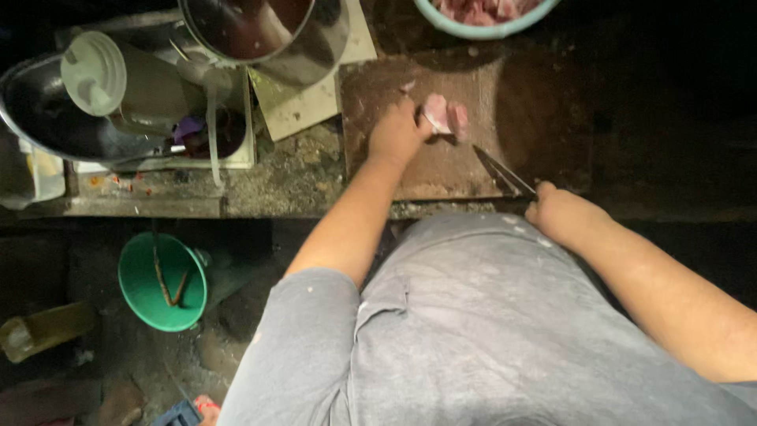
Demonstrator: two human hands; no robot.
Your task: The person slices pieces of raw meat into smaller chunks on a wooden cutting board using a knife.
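Left hand [400, 132] fingers curled, pinching pink meat piece [445, 115] on wooden board [481, 102]. Right hand [558, 211] fist clamped round knife [505, 172], blade well right of left fingertips.

Dim light; rough stone worktop [292, 170]. Below it dark dirt floor [158, 355] w/ green bucket [154, 280].

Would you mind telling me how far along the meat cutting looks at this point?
Done: a bowl at the top edge already holds pink meat pieces. In hand: the left hand steadies a piece of raw meat on the cutting board, while the right hand holds a knife. Left: that one piece looks uncut.
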